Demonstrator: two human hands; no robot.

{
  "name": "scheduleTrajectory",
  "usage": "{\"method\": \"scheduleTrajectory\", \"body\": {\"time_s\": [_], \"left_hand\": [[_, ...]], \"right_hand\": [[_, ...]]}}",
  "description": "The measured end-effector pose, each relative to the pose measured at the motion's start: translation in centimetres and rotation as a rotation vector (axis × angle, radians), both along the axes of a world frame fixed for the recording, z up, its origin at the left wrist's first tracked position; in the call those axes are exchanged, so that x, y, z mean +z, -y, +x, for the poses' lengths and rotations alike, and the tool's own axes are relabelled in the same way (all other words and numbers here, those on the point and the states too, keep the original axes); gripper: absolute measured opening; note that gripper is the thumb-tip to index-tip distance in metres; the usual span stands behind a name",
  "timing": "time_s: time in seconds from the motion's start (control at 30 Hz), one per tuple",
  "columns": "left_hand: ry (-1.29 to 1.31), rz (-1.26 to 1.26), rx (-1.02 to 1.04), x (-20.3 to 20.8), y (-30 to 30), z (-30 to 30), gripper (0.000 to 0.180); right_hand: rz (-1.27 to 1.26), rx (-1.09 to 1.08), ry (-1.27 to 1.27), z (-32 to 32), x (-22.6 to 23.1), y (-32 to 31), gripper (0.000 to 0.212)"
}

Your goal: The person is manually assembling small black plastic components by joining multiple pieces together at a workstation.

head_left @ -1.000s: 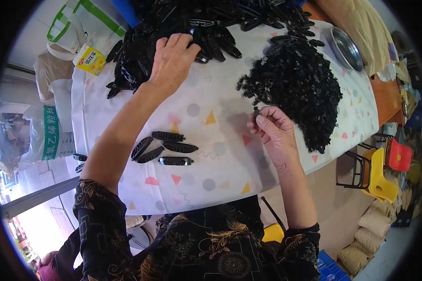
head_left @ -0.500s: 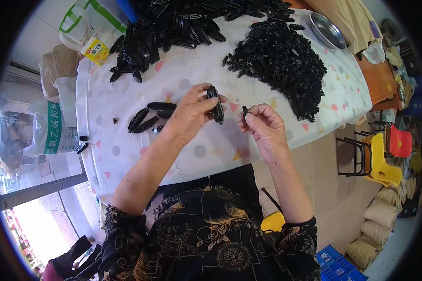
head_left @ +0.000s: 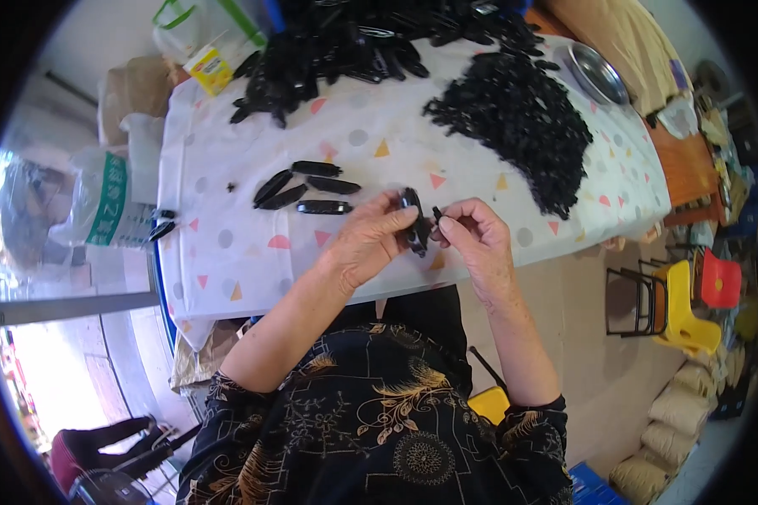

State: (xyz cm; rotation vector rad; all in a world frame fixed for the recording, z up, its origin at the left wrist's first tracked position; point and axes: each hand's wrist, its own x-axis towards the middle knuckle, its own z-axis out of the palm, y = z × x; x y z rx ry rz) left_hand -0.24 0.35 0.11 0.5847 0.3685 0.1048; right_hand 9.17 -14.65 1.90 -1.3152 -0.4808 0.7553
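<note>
My left hand (head_left: 369, 241) is closed around a long, glossy black plastic part (head_left: 413, 220), held tilted above the near edge of the table. Just to its right, my right hand (head_left: 480, 244) pinches a small black piece (head_left: 437, 214) between thumb and fingertips. The small piece is close beside the long part; whether they touch I cannot tell. Left of my hands, several similar long black parts (head_left: 328, 184) lie loosely grouped on the patterned white tablecloth (head_left: 370, 139).
A heap of long black parts (head_left: 337, 59) covers the far side of the table. A pile of small black pieces (head_left: 522, 126) spreads at the right, near a round metal dish (head_left: 598, 74). A yellow box (head_left: 208, 70) stands far left; a yellow chair (head_left: 685, 307) is at the right.
My left hand has brought the long part right and nearer to me, up to the small piece in my right hand. The whole view has shifted somewhat.
</note>
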Motion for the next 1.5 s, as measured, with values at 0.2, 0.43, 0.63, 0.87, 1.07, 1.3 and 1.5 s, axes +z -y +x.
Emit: {"method": "scheduleTrajectory", "body": {"time_s": [0.2, 0.43, 0.63, 0.87, 1.07, 1.3, 1.5], "left_hand": [[-0.136, 0.000, 0.111, 0.9, -0.7, -4.2, 0.039], [-0.108, 0.123, 0.043, 1.9, -2.7, -10.4, 0.053], [-0.016, 0.186, 0.037, 1.3, -3.0, -14.7, 0.063], [-0.141, 0.789, 0.078, -1.9, -2.0, -16.0, 0.055], [-0.218, 0.848, 0.202, -1.5, -1.8, -20.0, 0.057], [-0.319, 0.942, 0.400, -2.2, -1.6, -21.5, 0.055], [-0.405, 0.968, 0.567, -1.9, -1.2, -21.9, 0.053]], "right_hand": [[-0.071, 0.158, 0.092, -1.9, 0.3, -1.4, 0.007], [-0.131, 0.521, 0.626, -3.7, 3.1, -5.3, 0.008], [-0.100, 0.829, 0.787, -6.2, 4.4, -8.9, 0.012], [-0.048, 1.048, 1.039, -8.8, 4.4, -11.0, 0.011], [-0.005, 1.151, 0.998, -12.2, 3.8, -13.4, 0.012], [0.043, 1.244, 1.084, -13.9, 3.8, -15.9, 0.011], [0.098, 1.128, 1.077, -15.1, 2.6, -16.0, 0.012]]}}
